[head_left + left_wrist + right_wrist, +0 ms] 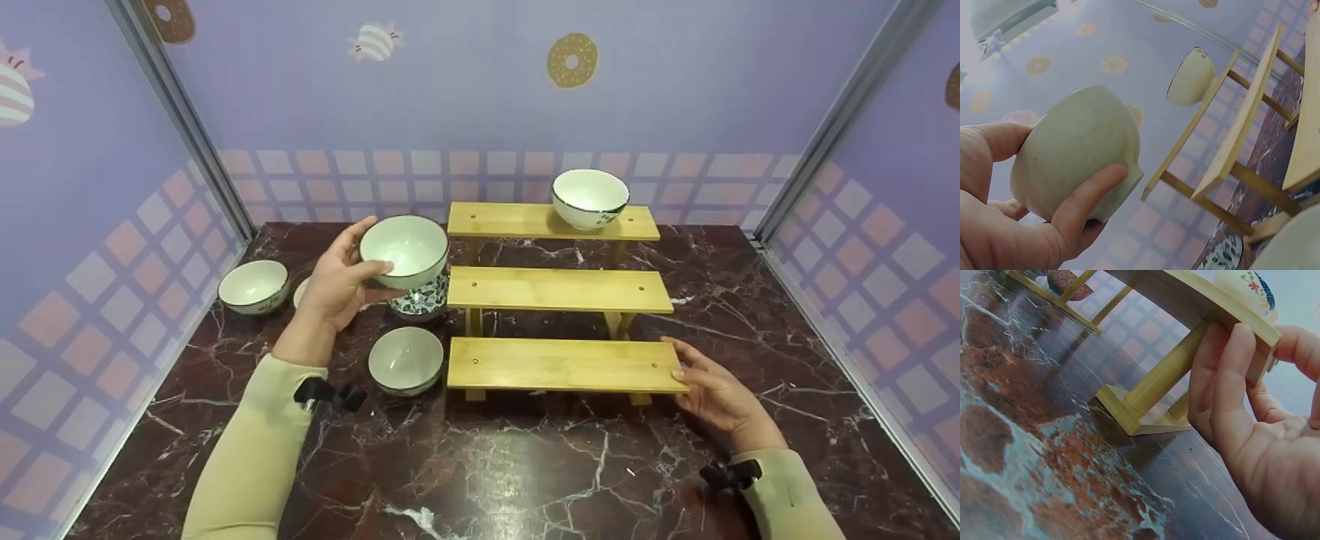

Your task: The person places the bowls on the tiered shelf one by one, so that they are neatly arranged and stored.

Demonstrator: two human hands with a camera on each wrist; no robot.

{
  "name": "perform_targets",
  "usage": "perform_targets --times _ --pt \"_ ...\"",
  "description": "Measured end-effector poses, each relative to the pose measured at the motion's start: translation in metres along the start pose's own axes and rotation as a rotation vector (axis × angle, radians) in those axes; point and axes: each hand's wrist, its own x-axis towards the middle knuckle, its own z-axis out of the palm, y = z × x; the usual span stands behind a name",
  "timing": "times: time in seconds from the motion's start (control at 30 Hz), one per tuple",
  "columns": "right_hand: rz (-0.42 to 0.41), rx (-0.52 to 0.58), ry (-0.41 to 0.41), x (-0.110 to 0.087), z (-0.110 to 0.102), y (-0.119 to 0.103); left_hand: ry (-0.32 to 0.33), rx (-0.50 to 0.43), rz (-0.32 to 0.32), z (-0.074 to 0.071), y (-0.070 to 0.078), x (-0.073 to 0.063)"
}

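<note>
Head view: the left hand (337,285) grips a round white ceramic bowl (405,244), thumb over the rim, just left of a three-tier pale wooden stand (559,289). Well apart from it, the right hand (716,397) holds the bottom board's right end. I'd keep the bowl level and that steadying grip gentle. A dark-rimmed white bowl (590,196) sits up top; a dark-patterned bowl (418,301) is partly hidden behind the held one, so mind knocks.

Left wrist view: finger near the foot, solid support imo.

Right wrist view: fingers tucked under the board; red-patterned piece (1071,284) beyond the legs.
</note>
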Motion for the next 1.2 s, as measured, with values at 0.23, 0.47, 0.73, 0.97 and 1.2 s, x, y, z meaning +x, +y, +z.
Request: perform_targets --times 0.23,0.47,0.73,0.97,1.2 --pt "-0.003 0.026 -0.013 0.0 0.0 0.0 -0.021 -0.009 -0.026 0.025 0.005 0.023" --pt "-0.004 0.049 -0.034 0.0 0.0 -0.001 -0.01 -0.005 -0.031 0.05 0.009 0.045" --pt "-0.012 0.028 -0.045 0.0 -0.002 0.002 0.0 -0.011 -0.042 0.077 0.009 0.074" --pt "-0.023 0.031 -0.046 0.0 -0.002 0.002 0.001 -0.035 -0.031 0.1 0.005 0.098" --pt "-0.014 0.029 -0.041 0.0 -0.002 0.002 0.009 -0.057 -0.016 0.116 -0.005 0.117"
